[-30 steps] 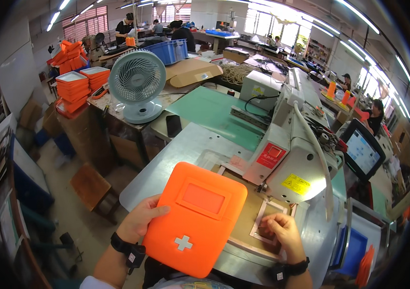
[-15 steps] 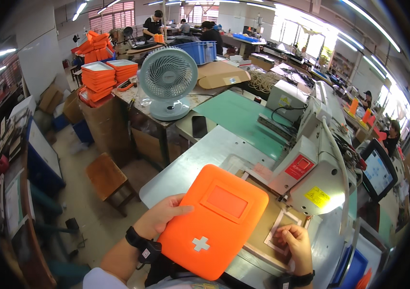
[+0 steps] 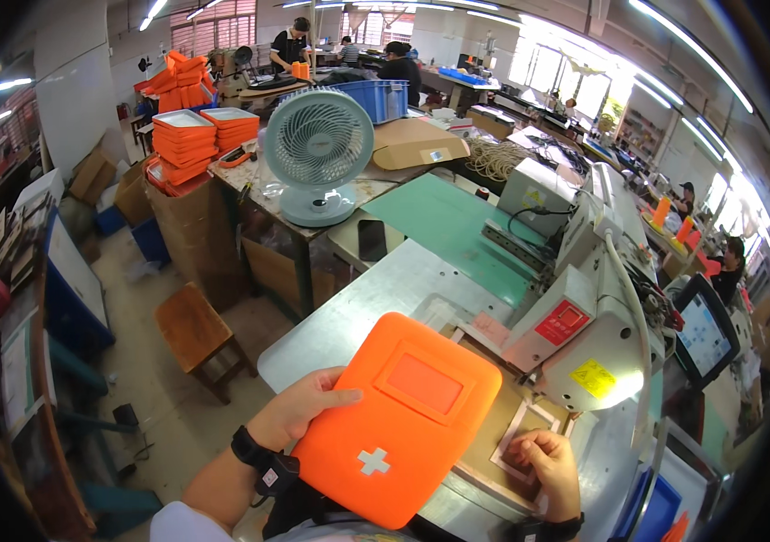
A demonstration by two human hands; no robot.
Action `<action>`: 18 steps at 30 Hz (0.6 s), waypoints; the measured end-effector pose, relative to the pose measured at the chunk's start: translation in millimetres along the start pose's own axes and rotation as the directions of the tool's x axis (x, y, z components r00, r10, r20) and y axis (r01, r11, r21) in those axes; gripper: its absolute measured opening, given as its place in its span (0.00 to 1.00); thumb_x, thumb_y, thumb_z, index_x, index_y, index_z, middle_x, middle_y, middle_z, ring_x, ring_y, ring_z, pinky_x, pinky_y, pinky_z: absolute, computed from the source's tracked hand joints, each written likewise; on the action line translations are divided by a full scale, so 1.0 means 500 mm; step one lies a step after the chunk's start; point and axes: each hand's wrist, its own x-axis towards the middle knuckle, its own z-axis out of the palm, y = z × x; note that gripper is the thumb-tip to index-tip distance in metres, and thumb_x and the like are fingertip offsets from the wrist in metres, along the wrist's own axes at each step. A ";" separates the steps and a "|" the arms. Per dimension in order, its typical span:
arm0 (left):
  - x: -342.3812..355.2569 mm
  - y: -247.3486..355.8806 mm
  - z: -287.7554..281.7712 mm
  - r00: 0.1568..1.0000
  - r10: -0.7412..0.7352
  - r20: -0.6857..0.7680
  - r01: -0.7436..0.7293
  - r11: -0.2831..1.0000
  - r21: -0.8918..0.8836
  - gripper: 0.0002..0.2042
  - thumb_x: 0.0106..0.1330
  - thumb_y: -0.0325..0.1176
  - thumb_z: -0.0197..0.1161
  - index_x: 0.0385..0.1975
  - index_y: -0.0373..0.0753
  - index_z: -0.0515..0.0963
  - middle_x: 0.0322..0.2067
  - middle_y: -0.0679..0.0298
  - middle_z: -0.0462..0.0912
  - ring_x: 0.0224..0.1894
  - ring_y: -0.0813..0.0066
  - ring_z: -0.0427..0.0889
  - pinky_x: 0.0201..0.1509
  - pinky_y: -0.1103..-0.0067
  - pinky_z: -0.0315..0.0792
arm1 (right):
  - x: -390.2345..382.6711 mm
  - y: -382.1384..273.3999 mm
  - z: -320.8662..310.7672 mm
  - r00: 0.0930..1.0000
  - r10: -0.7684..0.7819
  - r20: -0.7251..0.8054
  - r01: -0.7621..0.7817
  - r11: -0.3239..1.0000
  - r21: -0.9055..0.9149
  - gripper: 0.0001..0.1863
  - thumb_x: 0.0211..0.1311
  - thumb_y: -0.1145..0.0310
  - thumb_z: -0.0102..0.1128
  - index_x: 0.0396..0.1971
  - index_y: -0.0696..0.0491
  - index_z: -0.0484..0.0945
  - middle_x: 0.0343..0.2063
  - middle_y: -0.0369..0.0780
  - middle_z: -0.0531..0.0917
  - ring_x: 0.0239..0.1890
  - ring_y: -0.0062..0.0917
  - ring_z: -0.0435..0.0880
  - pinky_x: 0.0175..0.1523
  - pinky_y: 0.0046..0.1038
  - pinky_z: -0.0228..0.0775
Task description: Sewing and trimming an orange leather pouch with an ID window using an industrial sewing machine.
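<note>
An orange first-aid case (image 3: pixel 403 420) with a pale cross and a raised rectangular window panel is tilted toward me. My left hand (image 3: pixel 308 406) grips its left edge, thumb on the front and the other fingers behind, out of sight. Just right of the case, my right hand (image 3: pixel 548 461) has curled fingers with thumb and forefinger pinched together; whatever they hold, if anything, is too small to name. It hovers over or touches a pale rectangular frame (image 3: pixel 504 444) on a brown template board (image 3: pixel 484 461) under the sewing machine head (image 3: pixel 593 361). I cannot tell whether they touch.
A metal machine table (image 3: pixel 331 339) lies beneath the case, with a green surface (image 3: pixel 448 226) beyond. A phone (image 3: pixel 372 240) and a fan (image 3: pixel 320 154) stand farther back. The machine's screen (image 3: pixel 706 325) is at right, a wooden stool (image 3: pixel 193 330) at left. Stacked orange cases (image 3: pixel 188 149) stand beyond.
The view has shifted slightly. My left hand keeps its hold on the case, and my right hand has moved slightly down and left, its fingers still pinched.
</note>
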 end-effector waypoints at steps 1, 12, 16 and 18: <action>-0.001 0.000 0.001 1.000 0.003 0.000 -0.003 1.000 -0.003 0.22 0.68 0.27 0.63 0.62 0.31 0.70 0.55 0.57 0.80 0.54 0.70 0.81 0.60 0.74 0.76 | -0.001 -0.001 -0.002 1.000 0.005 0.030 -0.004 1.000 -0.007 0.10 0.69 0.67 0.61 0.36 0.60 0.84 0.30 0.37 0.87 0.27 0.17 0.80 0.36 0.18 0.73; 0.000 0.004 -0.001 1.000 0.002 -0.016 -0.001 0.999 0.033 0.23 0.68 0.27 0.64 0.62 0.32 0.70 0.55 0.59 0.80 0.54 0.71 0.80 0.60 0.74 0.75 | -0.005 -0.007 0.003 0.994 -0.072 0.083 0.077 0.995 -0.056 0.10 0.69 0.71 0.58 0.34 0.63 0.84 0.33 0.37 0.84 0.33 0.17 0.79 0.39 0.20 0.71; -0.016 0.016 0.014 0.987 0.145 -0.064 -0.134 0.980 0.147 0.26 0.64 0.26 0.67 0.62 0.31 0.69 0.55 0.60 0.79 0.56 0.72 0.79 0.61 0.74 0.74 | -0.008 -0.001 -0.008 0.984 -0.134 0.116 0.144 0.986 -0.089 0.06 0.68 0.74 0.60 0.38 0.60 0.83 0.36 0.35 0.82 0.36 0.16 0.80 0.42 0.20 0.73; -0.037 0.049 0.025 0.959 0.283 -0.029 -0.269 0.936 0.228 0.28 0.61 0.25 0.68 0.62 0.31 0.69 0.55 0.61 0.79 0.57 0.72 0.78 0.61 0.74 0.73 | -0.014 -0.018 -0.016 0.928 -0.302 0.220 0.359 0.885 -0.297 0.09 0.67 0.69 0.61 0.40 0.57 0.84 0.38 0.40 0.84 0.44 0.28 0.82 0.50 0.28 0.74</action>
